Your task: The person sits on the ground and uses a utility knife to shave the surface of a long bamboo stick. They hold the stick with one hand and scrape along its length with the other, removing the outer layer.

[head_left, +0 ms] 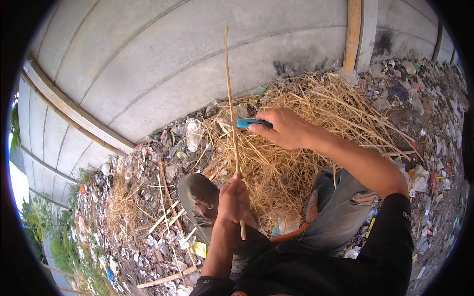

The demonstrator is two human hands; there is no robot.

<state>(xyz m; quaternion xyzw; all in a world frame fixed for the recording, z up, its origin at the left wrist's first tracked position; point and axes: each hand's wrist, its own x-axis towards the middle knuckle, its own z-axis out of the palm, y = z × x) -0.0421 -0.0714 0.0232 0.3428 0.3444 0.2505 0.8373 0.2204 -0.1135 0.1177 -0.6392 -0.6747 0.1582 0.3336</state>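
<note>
My left hand [233, 199] is wrapped round the lower part of a long, thin bamboo stick [229, 84]. The stick stands nearly upright in the view, its short butt end poking out below my fist. A blue-handled box cutter [245, 123] is gripped in my right hand [286, 129], its front end against the stick about midway up. The blade itself is too small to make out. Beneath both hands spreads a heap of pale, straw-like shavings [276, 167] between my bent legs.
A grey concrete panel wall [197, 54] rises just beyond the heap, with a bamboo pole [352, 37] upright against it. Plastic litter [195, 134] covers the ground on both sides. Several loose bamboo pieces [168, 279] lie by my left knee.
</note>
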